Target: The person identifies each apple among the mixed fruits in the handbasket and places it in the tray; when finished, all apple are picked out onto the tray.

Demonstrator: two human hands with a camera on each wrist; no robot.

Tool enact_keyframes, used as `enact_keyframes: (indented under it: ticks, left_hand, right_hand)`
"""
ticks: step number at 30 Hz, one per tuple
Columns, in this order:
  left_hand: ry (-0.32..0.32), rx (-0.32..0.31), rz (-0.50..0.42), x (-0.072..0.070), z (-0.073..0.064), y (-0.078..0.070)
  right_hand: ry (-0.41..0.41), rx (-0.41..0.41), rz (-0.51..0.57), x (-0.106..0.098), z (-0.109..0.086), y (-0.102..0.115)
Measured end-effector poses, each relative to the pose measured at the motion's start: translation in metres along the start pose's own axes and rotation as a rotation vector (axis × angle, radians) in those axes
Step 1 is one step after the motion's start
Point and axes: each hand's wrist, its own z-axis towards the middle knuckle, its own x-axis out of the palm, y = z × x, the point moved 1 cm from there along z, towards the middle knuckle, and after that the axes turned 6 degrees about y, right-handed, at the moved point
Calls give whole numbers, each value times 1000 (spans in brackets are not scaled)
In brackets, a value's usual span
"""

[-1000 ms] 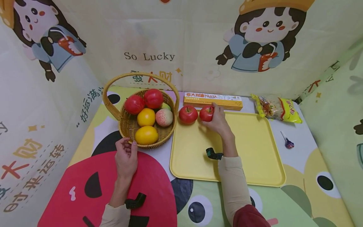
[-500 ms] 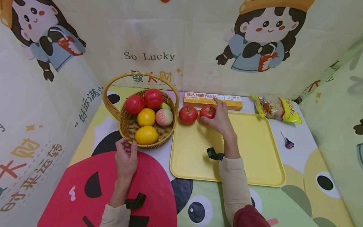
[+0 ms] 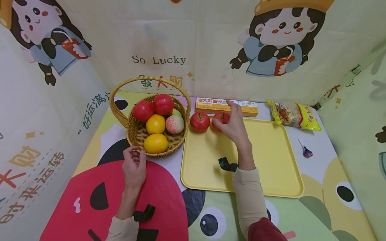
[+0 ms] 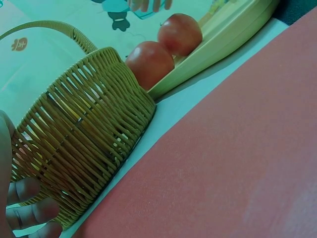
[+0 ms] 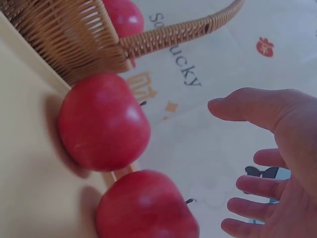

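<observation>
Two red apples stand side by side at the far left edge of the yellow tray (image 3: pixel 211 167): a left apple (image 3: pixel 200 121) and a right apple (image 3: pixel 218 117). Above the right apple hovers my right hand (image 3: pixel 236 129), thumb and fingers spread. In the right wrist view this hand (image 5: pixel 287 168) is apart from both apples and holds nothing. My left hand (image 3: pixel 134 167) holds the near rim of the wicker basket (image 3: pixel 128 134), its fingers curled. Inside the basket are two red fruits (image 3: pixel 163 104), an orange (image 3: pixel 155 124), a yellow fruit (image 3: pixel 155 143), a pinkish peach (image 3: pixel 174 125) and a partly hidden green fruit (image 3: pixel 177 113).
A pasta box (image 3: pixel 226 107) lies behind the tray against the back wall cloth. To the right are a yellow food packet (image 3: pixel 294 115) and a lollipop (image 3: pixel 307 152). The basket's tall handle (image 3: pixel 150 79) arches over the fruit.
My right hand has let go of the right apple, its fingers spreading and lifting slightly away. That apple stays on the tray edge. The left hand and basket have not moved.
</observation>
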Motion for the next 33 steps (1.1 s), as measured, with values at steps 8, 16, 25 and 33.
enact_keyframes:
  ticks: [8,16,25,33]
  left_hand:
    - [-2,2,0,-1,-1,1]
    - [-3,15,-6,-1,1,1]
    - [0,5,-1,-1,2,0]
    - [5,0,-11,0,2,0]
  right_hand:
    - [-22,-38,4,2,-4,10]
    - [-44,-104,41,3,-5,18]
    - [-64,-232,114,5,-9,38]
    - [-54,-315,116,14,-14,56]
